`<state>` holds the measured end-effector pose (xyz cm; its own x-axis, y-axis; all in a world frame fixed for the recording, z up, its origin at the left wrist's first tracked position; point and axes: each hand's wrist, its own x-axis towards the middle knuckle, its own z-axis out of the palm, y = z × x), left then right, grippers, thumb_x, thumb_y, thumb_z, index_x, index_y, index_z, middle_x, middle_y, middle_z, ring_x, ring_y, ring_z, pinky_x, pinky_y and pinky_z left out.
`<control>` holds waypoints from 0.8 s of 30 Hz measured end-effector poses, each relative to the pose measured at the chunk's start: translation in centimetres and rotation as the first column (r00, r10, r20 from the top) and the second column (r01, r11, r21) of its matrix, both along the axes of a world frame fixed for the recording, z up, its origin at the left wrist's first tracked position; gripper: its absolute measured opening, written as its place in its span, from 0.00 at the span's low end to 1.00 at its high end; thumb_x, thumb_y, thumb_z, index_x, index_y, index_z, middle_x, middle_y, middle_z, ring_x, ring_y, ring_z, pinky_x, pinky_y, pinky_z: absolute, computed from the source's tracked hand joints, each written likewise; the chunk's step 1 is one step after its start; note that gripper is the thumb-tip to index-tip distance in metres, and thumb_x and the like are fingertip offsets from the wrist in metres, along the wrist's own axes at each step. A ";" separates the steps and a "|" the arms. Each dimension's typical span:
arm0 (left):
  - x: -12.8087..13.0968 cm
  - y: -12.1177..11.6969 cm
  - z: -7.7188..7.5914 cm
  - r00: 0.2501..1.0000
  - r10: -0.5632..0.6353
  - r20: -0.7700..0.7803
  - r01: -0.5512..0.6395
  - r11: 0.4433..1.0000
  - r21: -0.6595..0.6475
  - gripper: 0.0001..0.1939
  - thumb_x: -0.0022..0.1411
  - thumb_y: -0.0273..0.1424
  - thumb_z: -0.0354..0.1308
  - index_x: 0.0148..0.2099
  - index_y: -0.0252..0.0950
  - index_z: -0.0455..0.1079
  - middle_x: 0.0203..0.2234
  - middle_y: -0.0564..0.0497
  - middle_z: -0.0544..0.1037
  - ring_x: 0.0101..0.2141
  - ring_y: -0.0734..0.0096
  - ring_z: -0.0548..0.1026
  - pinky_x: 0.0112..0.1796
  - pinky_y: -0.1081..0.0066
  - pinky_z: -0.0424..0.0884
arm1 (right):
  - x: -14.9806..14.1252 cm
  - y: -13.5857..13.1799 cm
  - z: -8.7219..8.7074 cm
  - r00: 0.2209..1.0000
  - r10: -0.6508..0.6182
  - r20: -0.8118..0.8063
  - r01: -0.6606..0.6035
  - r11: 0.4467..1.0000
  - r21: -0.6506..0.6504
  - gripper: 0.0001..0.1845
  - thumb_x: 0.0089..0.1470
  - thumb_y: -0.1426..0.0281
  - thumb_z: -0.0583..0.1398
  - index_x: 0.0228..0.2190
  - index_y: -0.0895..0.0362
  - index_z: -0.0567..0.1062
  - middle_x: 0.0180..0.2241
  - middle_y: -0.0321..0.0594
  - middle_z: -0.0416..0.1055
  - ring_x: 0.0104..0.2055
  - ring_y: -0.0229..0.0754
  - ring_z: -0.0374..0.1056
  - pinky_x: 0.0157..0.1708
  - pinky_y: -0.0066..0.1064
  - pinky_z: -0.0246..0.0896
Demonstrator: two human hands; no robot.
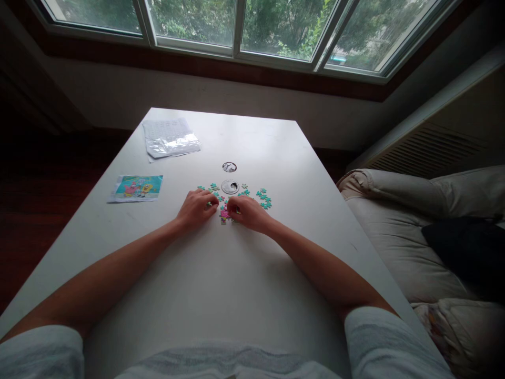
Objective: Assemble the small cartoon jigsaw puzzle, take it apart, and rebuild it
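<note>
Small jigsaw puzzle pieces, mostly turquoise, lie scattered around the middle of the white table. A small cluster of pink pieces sits between my two hands, partly covered. My left hand rests at the cluster's left, fingers curled in with the thumb near the fingertips; whatever they hold is too small to make out. From the right, my right hand reaches over the cluster, its fingers pinched at a puzzle piece there. The fingers hide part of the pieces beneath.
A picture card with cartoon figures lies at the left of the table. Behind it is a clear plastic sleeve with paper. Two round grommets are set in the tabletop. A beige sofa stands at the right, windows ahead.
</note>
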<state>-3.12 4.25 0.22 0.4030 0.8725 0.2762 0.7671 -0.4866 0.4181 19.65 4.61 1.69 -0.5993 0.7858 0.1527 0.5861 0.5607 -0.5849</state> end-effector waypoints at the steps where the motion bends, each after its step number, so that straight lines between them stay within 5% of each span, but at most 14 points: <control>1: 0.0 0.0 0.0 1.000 -0.002 -0.002 0.002 1.000 -0.002 0.08 0.66 0.33 0.56 0.37 0.41 0.76 0.34 0.51 0.79 0.41 0.61 0.72 0.46 0.61 0.63 | 0.0 0.0 -0.1 1.000 0.009 0.003 -0.009 1.000 0.003 0.03 0.55 0.74 0.62 0.32 0.55 0.75 0.29 0.34 0.72 0.34 0.38 0.63 0.37 0.27 0.52; 14: 0.0 0.0 0.0 1.000 0.000 -0.017 0.000 1.000 -0.002 0.07 0.65 0.32 0.57 0.38 0.41 0.76 0.35 0.51 0.80 0.42 0.61 0.72 0.47 0.60 0.62 | -0.3 -0.3 -0.3 0.980 0.154 0.128 -0.167 0.982 0.092 0.05 0.56 0.68 0.66 0.36 0.54 0.77 0.31 0.36 0.74 0.35 0.40 0.63 0.39 0.30 0.50; 24: -0.1 0.1 0.3 0.996 -0.089 -0.023 0.090 0.996 0.026 0.07 0.66 0.31 0.56 0.39 0.41 0.76 0.35 0.51 0.79 0.40 0.63 0.72 0.46 0.61 0.63 | 0.5 0.5 -0.2 0.999 0.033 0.021 -0.035 0.996 0.078 0.04 0.57 0.73 0.61 0.33 0.55 0.76 0.28 0.35 0.73 0.33 0.38 0.64 0.36 0.28 0.51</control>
<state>-3.22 4.34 0.56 0.4850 0.8253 0.2893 0.7287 -0.5643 0.3880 20.10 5.06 1.52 -0.6290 0.7510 0.2007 0.5771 0.6241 -0.5267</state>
